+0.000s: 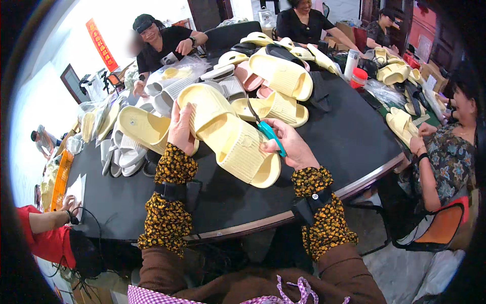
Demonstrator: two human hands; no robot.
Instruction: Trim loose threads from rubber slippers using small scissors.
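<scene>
A pair of pale yellow slide slippers is held up over the dark table. My left hand (180, 126) is closed on the left side of the upper slipper (205, 104). The lower slipper (248, 157), with a ribbed strap, overlaps it and points toward me. Teal-handled scissors (269, 134) are gripped in my right hand (297, 148), their dark blades pointing up and to the left. My right fingertips are at the edge of the lower slipper's strap; whether they press on it I cannot tell. Another yellow slipper (144, 126) lies left of my left hand.
Yellow, grey, pink and black slippers heap across the dark table (349, 134). Grey slippers (126, 152) lie at the left. A white bottle (351, 64) and a red-lidded jar (358, 77) stand at the back right. Several people sit around; one handles yellow slippers (401, 125) at the right.
</scene>
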